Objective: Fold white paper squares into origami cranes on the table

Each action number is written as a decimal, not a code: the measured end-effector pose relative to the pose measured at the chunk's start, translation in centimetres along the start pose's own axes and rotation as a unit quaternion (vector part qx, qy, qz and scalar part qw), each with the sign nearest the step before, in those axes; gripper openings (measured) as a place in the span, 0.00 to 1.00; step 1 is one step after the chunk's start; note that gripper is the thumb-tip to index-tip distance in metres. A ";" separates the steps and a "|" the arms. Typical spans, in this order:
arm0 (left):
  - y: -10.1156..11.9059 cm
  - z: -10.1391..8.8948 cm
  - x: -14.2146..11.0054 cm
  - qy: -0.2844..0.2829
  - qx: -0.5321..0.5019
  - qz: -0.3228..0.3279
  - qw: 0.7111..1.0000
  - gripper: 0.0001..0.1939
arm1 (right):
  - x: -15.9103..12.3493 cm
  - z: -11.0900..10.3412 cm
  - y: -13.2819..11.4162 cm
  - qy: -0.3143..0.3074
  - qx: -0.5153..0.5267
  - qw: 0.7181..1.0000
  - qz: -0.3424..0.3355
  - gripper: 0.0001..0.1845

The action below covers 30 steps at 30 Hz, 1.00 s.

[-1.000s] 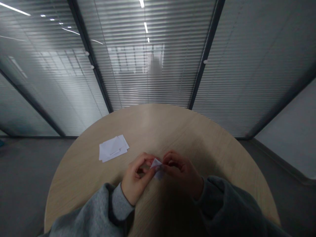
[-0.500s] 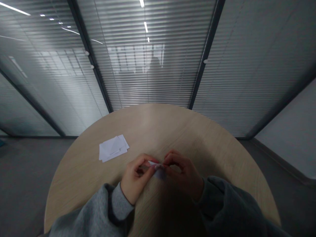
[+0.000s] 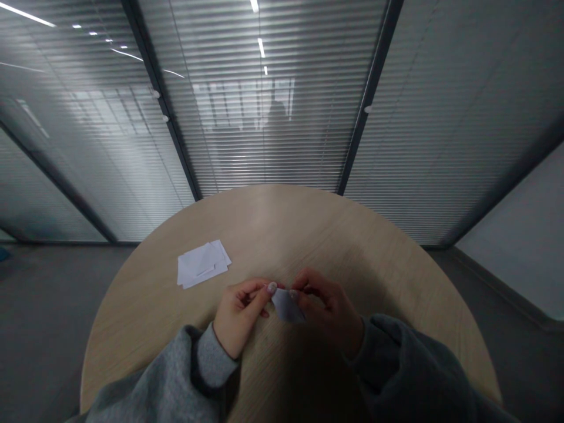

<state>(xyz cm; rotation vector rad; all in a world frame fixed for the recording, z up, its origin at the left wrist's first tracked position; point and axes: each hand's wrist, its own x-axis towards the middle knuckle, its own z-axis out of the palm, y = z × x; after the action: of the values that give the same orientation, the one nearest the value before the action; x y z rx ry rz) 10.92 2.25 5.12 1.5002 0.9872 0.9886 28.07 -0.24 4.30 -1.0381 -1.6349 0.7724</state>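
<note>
Between my two hands, close above the table, is a small piece of white paper (image 3: 287, 306), its lower part hanging down in shadow. My left hand (image 3: 244, 311) pinches its upper left corner between thumb and fingers. On the other side, my right hand (image 3: 324, 308) grips the upper right edge, thumb in front. The fingertips behind the paper are hidden. Whether the piece is folded I cannot make out.
A few overlapping sheets of white paper (image 3: 203, 265) lie on the round wooden table (image 3: 282, 226), left of my hands. Beyond the table's far edge stand glass panels with blinds (image 3: 268, 153). A white wall (image 3: 524, 229) rises at the right.
The paper has turned so that its face now shows below my fingertips, where before only a thin edge showed. My left thumb has moved slightly up onto its corner.
</note>
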 end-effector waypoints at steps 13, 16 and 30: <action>-0.3 0.0 -0.1 -0.004 0.005 0.005 1.000 0.19 | -0.1 0.1 0.3 0.008 0.043 0.997 0.061 0.13; -0.3 0.0 -0.1 -0.005 0.009 0.010 1.000 0.19 | -0.1 0.1 0.3 0.010 0.045 0.996 0.077 0.14; -0.4 -0.1 -0.1 -0.018 0.004 0.000 1.000 0.18 | 0.0 0.0 0.5 0.021 0.056 0.995 0.078 0.16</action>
<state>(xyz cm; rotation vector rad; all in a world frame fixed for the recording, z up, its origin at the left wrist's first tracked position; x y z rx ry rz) 10.76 2.23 4.78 1.5188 0.9670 0.9565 28.23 -0.03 3.84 -1.1019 -1.4709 0.9295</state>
